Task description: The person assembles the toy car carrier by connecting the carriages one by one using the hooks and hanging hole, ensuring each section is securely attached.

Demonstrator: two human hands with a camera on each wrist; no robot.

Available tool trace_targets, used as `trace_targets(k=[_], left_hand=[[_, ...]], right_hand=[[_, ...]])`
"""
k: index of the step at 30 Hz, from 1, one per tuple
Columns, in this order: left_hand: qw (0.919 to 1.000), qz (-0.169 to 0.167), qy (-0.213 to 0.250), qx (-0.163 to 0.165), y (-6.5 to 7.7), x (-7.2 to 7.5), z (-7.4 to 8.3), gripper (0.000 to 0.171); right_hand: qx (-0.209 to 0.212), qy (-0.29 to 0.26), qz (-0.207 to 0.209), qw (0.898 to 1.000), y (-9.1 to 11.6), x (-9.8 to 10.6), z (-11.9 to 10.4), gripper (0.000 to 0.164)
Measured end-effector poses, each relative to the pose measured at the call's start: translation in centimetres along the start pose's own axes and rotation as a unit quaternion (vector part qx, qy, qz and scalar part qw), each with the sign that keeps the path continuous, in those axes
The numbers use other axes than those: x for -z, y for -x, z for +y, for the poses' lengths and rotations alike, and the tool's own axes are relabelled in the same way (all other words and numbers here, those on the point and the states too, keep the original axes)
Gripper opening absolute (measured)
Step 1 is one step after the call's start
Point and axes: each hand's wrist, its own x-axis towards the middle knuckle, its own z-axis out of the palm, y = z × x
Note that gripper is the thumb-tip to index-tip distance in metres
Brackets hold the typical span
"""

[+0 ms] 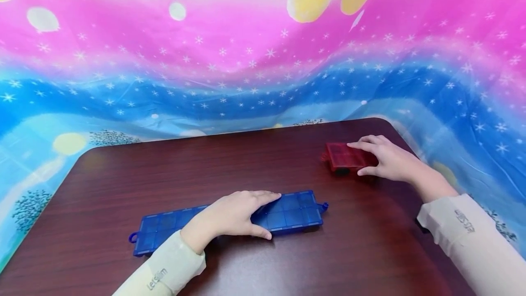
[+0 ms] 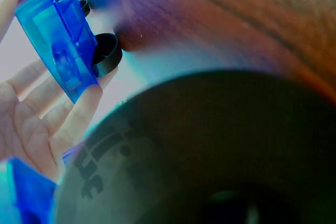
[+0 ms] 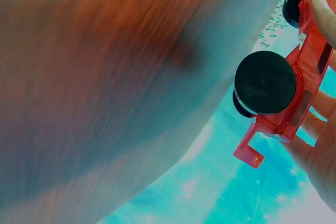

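On the tabletop lies a long translucent blue toy car base [image 1: 293,211], its flat top marked in squares, with a coupling at each end. My left hand [image 1: 236,214] grips it across the middle, thumb on the near side, hiding whether it is one piece or two joined. Two separate blue parts, one with black wheels [image 2: 107,55], show in the left wrist view. At the far right my right hand [image 1: 390,156] holds a red toy car base [image 1: 343,155], thumb at the near side, fingers over the top. Its black wheel [image 3: 265,82] and bent red hook [image 3: 249,153] appear in the right wrist view.
The dark reddish-brown table [image 1: 230,163] has rounded back corners. Behind it hangs a pink and blue cloth [image 1: 230,54] with snowflakes, reaching down past the table's edges. The red base sits near the table's right edge.
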Motion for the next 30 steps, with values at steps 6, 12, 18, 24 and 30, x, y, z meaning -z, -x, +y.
trace_targets(k=[6,12,18,24,30], left_hand=[[1.0000,0.002,0.007,0.000,0.1,0.0,0.0,0.087],[0.9999,0.009,0.014,-0.002,0.2,0.0,0.0,0.087],[0.9999,0.009,0.014,0.001,0.2,0.0,0.0,0.086],[0.9997,0.008,0.022,0.002,0.3,0.0,0.0,0.086],[0.9997,0.009,0.024,0.004,0.3,0.0,0.0,0.086]], right_hand=[[0.023,0.007,0.027,0.999,2.6,0.5,-1.2,0.073],[0.031,0.016,0.048,0.998,4.6,0.2,-2.3,0.075],[0.045,0.020,0.060,0.997,5.8,-0.2,-3.2,0.074],[0.045,0.022,0.056,0.997,6.4,-0.6,-3.7,0.073],[0.039,0.016,0.043,0.998,6.9,-0.9,-4.4,0.074]])
